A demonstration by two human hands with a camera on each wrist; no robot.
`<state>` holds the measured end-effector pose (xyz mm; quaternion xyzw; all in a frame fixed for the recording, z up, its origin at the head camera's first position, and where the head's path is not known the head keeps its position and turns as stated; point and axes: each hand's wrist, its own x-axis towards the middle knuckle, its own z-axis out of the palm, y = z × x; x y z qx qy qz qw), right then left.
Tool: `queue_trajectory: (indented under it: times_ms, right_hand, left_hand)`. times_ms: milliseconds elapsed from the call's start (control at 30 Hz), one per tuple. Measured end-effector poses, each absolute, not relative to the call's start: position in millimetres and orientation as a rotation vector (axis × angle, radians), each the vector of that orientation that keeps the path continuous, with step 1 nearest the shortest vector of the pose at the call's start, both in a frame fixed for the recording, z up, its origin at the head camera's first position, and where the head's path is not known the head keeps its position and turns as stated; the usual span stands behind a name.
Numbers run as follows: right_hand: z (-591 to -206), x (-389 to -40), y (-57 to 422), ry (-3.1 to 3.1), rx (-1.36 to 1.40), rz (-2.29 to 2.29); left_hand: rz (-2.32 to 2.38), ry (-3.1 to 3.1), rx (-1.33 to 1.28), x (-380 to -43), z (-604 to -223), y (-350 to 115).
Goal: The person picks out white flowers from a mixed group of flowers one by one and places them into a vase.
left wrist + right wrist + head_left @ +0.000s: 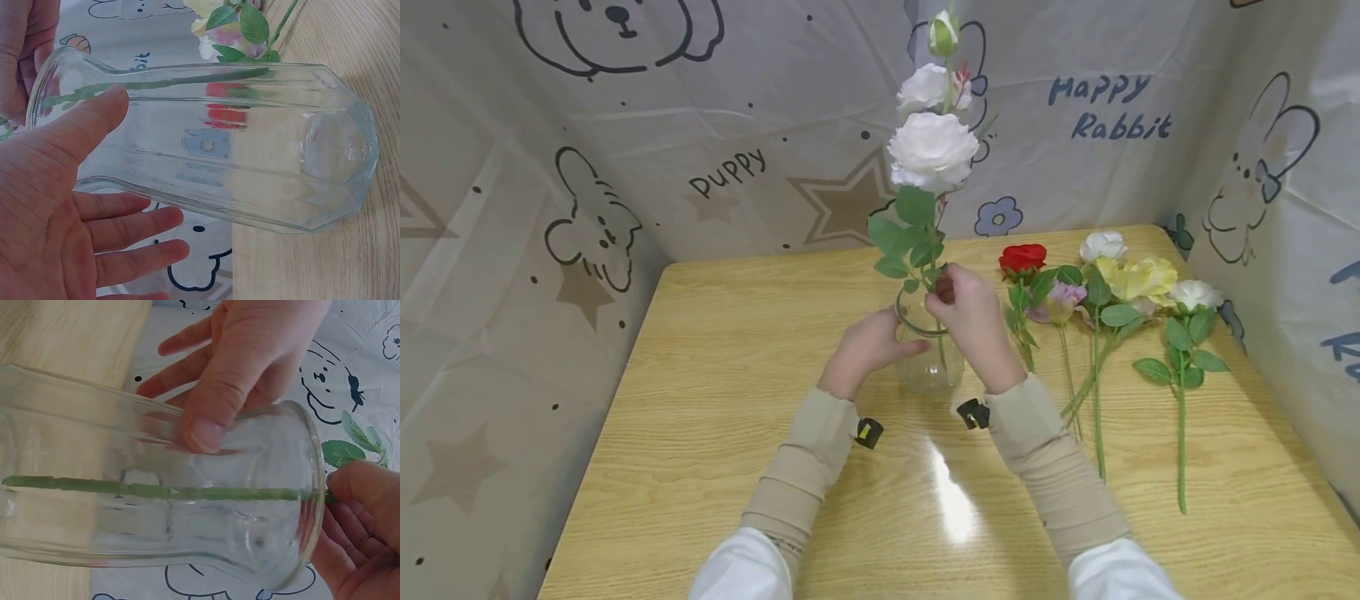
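A clear glass vase (917, 377) stands upright on the table. My left hand (872, 343) holds its neck, the thumb laid across the glass and the other fingers spread along the far side, as the left wrist view shows. Above the rim my right hand (976, 321) pinches the stem of a tall white artificial rose (932, 150), which carries green leaves, more white blooms and a bud on top. Inside the vase, the green stem (144, 490) runs down toward the bottom in the right wrist view.
On the wooden table (737, 358), to the right, lie a red rose (1022, 258), a light purple flower (1063, 300), a yellow flower (1142, 279) and white roses (1195, 294), their stems pointing toward me. Patterned cloth (715, 221) hangs around the back and sides.
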<state>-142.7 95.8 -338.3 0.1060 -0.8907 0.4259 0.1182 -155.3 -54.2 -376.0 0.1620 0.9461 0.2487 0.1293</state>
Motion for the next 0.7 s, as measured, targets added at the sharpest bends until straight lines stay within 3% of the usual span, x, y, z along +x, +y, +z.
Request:
queue_trajectory:
  times_ms: [433,700]
  right_hand:
    - [-348.0,-137.4,98.5,-2.559,0.371,1.001]
    - [-349.2,-138.9,111.0,-2.542,0.252,1.059]
  left_hand:
    - [0.764,2.746,0.504,-156.0,-375.7,-54.5]
    - [0.742,2.729,0.512,-158.0,-377.2,-54.5]
